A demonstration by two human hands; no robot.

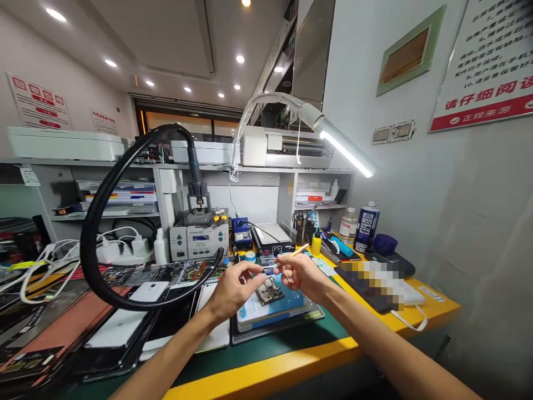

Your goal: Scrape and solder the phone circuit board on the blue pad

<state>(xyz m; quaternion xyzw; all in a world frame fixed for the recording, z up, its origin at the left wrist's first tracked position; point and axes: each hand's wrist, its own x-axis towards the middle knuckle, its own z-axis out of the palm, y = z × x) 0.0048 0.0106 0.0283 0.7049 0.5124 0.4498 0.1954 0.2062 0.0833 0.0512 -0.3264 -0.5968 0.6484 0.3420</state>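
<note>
My right hand (300, 273) grips a thin pen-like tool (300, 249) with a pale yellowish handle that sticks up to the right. At the tool's front end, the thumb and forefinger of my left hand (234, 288) are drawn together in a pinch. Something small and bluish shows between the two hands, too small to name. Just beneath the fingers, a phone circuit board (270, 291) lies on a blue and white box (293, 300). The box rests on a dark perforated tray (277, 330).
A black hot-air hose (89, 222) arches on the left from the rework station (200, 241). Several phones (129, 314) cover the left bench. A lit lamp (347, 153) hangs overhead. Bottles (366, 226), a yellow bottle (316, 243) and a dark phone (366, 289) stand or lie at right.
</note>
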